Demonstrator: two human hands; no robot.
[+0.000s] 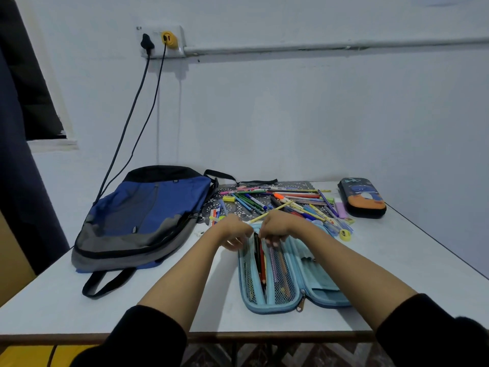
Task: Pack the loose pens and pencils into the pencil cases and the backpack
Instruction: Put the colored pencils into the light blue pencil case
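Forearms (182, 271) reach forward from the bottom edge across a pale bench (132, 308). Between them lies an open light-blue pencil case (264, 308), its long axis running straight away from the person. Several stored pens (260, 263) are lined up lengthwise in its mesh pocket.

Both hands meet at the far end of this case. The left hand (234, 230) is over the left rim, and the right hand (277, 225) is just beside it, over the tops of the stored pens. The fingers of both curl downward. The left is blurred, and whether either hand actually grips anything cannot be told.

Just beyond the knuckles a yellow pencil (280, 207) slants up to the right. It is the nearest of the loose pens (304, 200), which sprawl mostly crosswise over a dark lace mat (238, 207). The right hand looks nearer to most of that pile, so the next pick probably means reaching forward and turning each pen to match the case.

A blue and grey backpack (143, 218) lies flat to the left. A dark closed pencil case (362, 197) sits at far right.
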